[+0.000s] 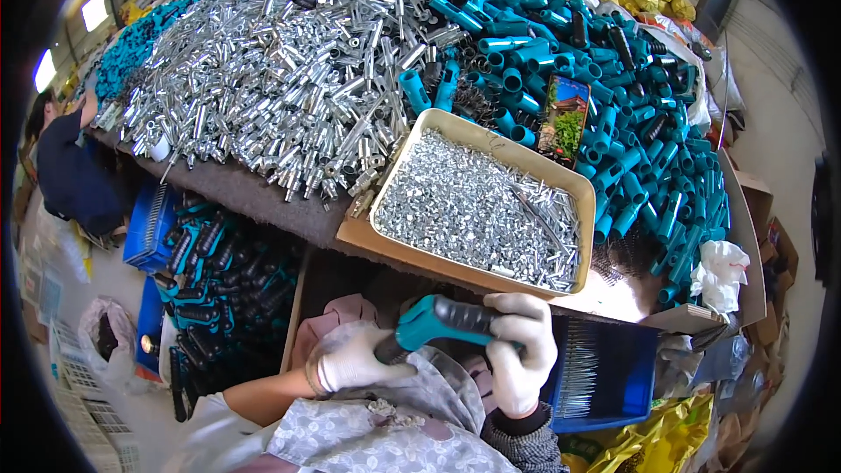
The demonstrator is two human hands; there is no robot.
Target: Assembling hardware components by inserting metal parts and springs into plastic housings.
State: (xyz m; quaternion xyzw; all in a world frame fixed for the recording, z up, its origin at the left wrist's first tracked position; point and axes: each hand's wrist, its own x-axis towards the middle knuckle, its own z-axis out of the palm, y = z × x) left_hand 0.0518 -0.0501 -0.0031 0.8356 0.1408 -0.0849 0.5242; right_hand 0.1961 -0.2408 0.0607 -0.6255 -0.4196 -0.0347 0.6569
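Both hands wear white gloves and hold one teal-and-black plastic tool handle (442, 322) above my lap. My left hand (355, 361) is closed around its dark lower-left end. With fingers and thumb curled, my right hand (523, 346) grips the black ribbed end at the right. Just beyond them, a cream tray (480, 268) full of small silvery metal pieces stands at the table's near edge. A thin dark tweezer-like tool (536, 217) lies on those pieces.
Loose metal parts (263, 79) are heaped at left, teal plastic housings (631, 158) at right. A blue bin (626, 377) holding long springs or screws stands beside my right arm. Finished-looking teal-and-black handles (219, 271) pile up at lower left. Another person (74, 166) bends at far left.
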